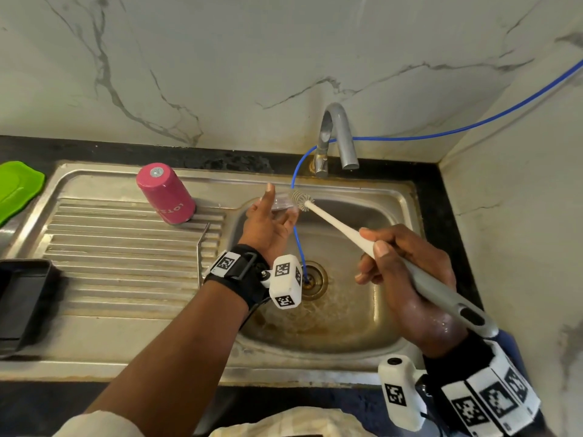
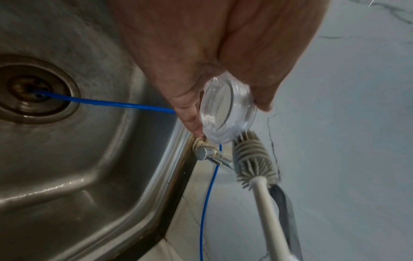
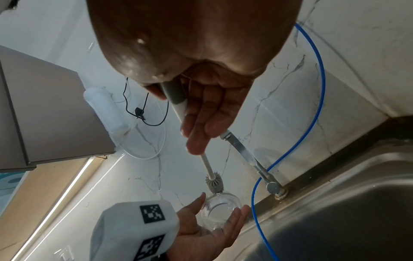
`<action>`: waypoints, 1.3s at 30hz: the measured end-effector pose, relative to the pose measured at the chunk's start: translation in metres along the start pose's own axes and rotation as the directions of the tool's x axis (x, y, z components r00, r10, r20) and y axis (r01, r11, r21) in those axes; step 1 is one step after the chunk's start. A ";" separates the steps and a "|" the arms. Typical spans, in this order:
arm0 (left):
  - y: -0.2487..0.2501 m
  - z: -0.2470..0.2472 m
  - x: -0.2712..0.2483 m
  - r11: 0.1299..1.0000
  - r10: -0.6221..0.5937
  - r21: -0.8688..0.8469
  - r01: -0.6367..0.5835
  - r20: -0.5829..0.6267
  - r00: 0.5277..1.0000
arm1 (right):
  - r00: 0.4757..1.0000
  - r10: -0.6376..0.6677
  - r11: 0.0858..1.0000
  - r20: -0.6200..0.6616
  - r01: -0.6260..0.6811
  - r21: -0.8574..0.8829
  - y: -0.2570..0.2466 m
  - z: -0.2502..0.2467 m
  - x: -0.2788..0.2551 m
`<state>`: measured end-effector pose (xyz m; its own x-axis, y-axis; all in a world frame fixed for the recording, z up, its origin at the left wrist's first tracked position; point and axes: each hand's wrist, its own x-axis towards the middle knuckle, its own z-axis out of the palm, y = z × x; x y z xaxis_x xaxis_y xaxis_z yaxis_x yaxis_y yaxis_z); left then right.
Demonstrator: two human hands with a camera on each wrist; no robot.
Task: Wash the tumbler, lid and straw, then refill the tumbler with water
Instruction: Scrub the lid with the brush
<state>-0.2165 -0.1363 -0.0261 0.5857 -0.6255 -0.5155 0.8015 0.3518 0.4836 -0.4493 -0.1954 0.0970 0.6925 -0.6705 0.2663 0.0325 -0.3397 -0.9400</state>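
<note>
Tumbler [image 1: 166,197], pink and the biggest of the task's pieces, stands upside down on the ribbed drainboard at about 9 o'clock from the basin, base up and tilted a little, well apart from both my hands. Around it the steel sink [image 1: 392,197] takes up most of the black desk [image 1: 441,216], with the chrome tap [image 1: 339,137] at 12 o'clock behind the basin and a thin blue hose [image 1: 473,126] running along the marble wall, past the tap and down into the drain [image 1: 310,279].

My right hand [image 1: 407,279], wet, has its grip wrapped round the grey handle of the bottle brush [image 1: 372,244], thumb laid along the shaft; the brush points toward 10 o'clock and its grey silicone head [image 2: 251,159] touches the rim of the lid.

My left hand [image 1: 268,228] is over the basin's far left corner, palm up, its grip loosely cupped round the clear lid [image 2: 226,113], which is held between thumb and fingertips [image 3: 242,211] with its hollow side facing the brush.

A bent metal straw [image 1: 202,247] lies on the drainboard at 3 o'clock from the tumbler, just beside the basin edge.
</note>
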 end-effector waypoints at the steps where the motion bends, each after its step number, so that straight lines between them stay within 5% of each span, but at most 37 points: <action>1: 0.000 0.001 -0.002 0.999 0.009 0.038 -0.010 0.026 1.000 | 1.000 0.024 1.000 -0.015 -0.024 -0.018 0.002 0.001 0.001; 5: -0.004 0.013 -0.007 0.975 0.054 0.210 -0.079 0.123 0.991 | 0.993 0.090 0.994 -0.077 -0.095 -0.054 0.007 0.004 0.002; 10: 0.004 0.010 -0.006 0.976 0.086 0.195 -0.097 0.066 0.994 | 0.995 0.060 0.998 -0.081 -0.062 -0.021 -0.008 -0.004 0.000; 16: -0.001 0.011 -0.013 0.965 0.040 0.252 -0.079 0.158 0.987 | 0.989 0.107 0.992 -0.106 -0.113 -0.049 0.000 0.004 0.009; 23: 0.010 0.008 -0.011 0.976 0.066 0.199 -0.085 0.097 0.993 | 0.996 0.079 0.996 -0.036 -0.080 -0.028 -0.008 0.007 -0.003; 29: 0.005 0.012 -0.016 0.967 0.028 0.242 -0.081 0.217 0.976 | 0.981 0.154 0.988 -0.119 -0.155 -0.002 0.005 0.010 0.009; 36: 0.013 0.009 -0.009 0.990 0.051 0.121 -0.067 0.130 0.990 | 0.994 0.096 0.995 -0.045 -0.095 0.008 -0.009 0.008 0.001; 39: 0.009 0.010 -0.011 0.989 0.035 0.133 -0.064 0.207 0.978 | 0.993 0.094 0.995 -0.076 -0.096 -0.016 -0.005 0.009 0.005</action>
<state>-0.2168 -0.1327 -0.0089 0.5759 -0.7431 -0.3409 0.7391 0.2950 0.6056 -0.4392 -0.1913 0.1010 0.6357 -0.7477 0.1921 -0.0457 -0.2848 -0.9575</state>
